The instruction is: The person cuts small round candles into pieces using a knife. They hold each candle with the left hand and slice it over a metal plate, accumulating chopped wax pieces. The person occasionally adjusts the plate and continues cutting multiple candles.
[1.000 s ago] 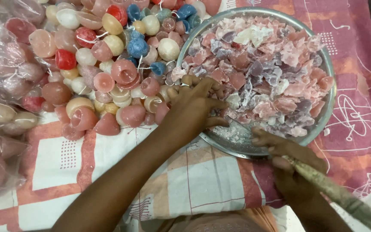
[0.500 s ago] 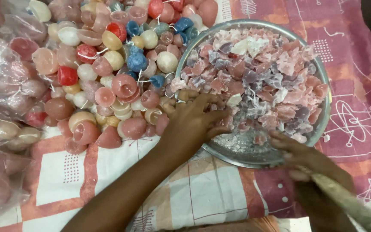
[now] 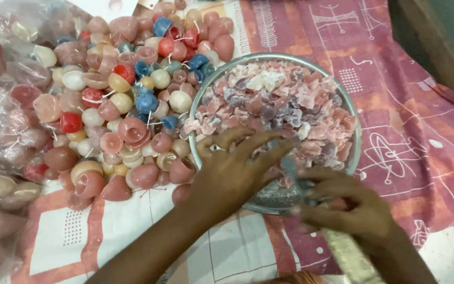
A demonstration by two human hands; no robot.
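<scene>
We work over the metal bowl (image 3: pixel 354 138), which is about full of broken wax pieces (image 3: pixel 290 108), pink, white and some grey-purple. It stands on the patterned cloth (image 3: pixel 426 121), just beside the heap of round wax candles (image 3: pixel 132 105) w/ short wicks, in pink, cream, red and blue. Clear plastic bags (image 3: pixel 1 131) w/ more candles lie at the left edge.

Our left hand (image 3: pixel 237 168) is at the near rim of the bowl, fingers spread and bent down onto the wax pieces; it looks released, not closed on anything we can see. Our right hand (image 3: pixel 350 208) is blurred, just at the rim too; the fingers curl around sth small, but we cannot tell what it is, or if it is really held.

To do this step well, we judge: keep both hands low over the bowl so crumbs fall inside, not on the cloth. Press w/ fingertips, not the palm, as wax chips are brittle and slip. The bowl is full near the rim, so push the pieces toward the middle and do not tip it.
</scene>
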